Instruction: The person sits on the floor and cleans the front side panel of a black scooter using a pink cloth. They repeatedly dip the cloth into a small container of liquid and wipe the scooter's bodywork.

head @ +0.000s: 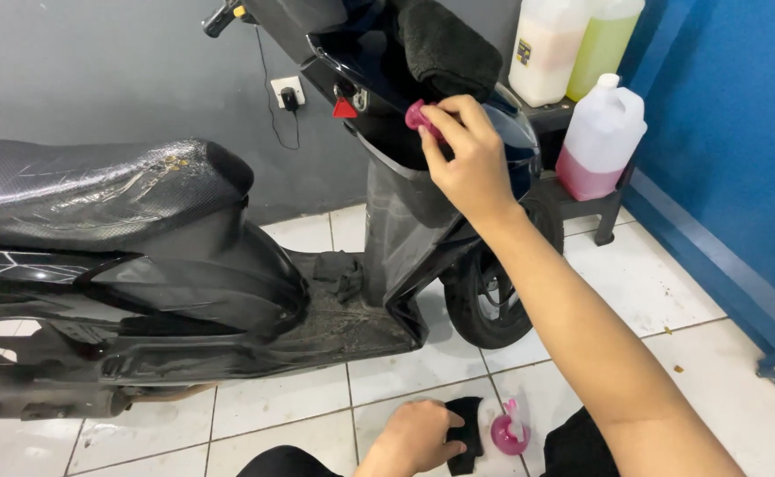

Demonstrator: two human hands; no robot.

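The right hand (469, 159) is raised to the front panel of a glossy black plastic scooter (228, 265), its grip pinched together on a small pink rounded applicator pad (419, 118) that touches the panel's dark inner face. Low and near, the left hand (416, 438) rests on the floor with its grip closed over a small black folded cloth (469, 433). Just right of that cloth lies one pink plastic spray-bottle head (509, 433), round with a pale nozzle.

The scooter fills the left and centre. Its black seat (96, 190) has a woven, carbon-like texture and a wrinkled clear film. One crumpled dark rag (339, 276) lies on the gritty footboard, and one thick black fluffy towel (445, 49) is draped over the top of the front panel. One black rubber front tyre (485, 291) shows below the right hand.

Far right, on a dark metal stand (595, 199), are three translucent plastic jugs: one with pale peach liquid (547, 53), one with yellow-green liquid (601, 44), and one squarish white jug (601, 137) holding a low band of pink liquid. The floor is glossy white square tile (653, 283). The far wall is grey (122, 71) with one white socket (288, 92); the right wall is blue (732, 132).
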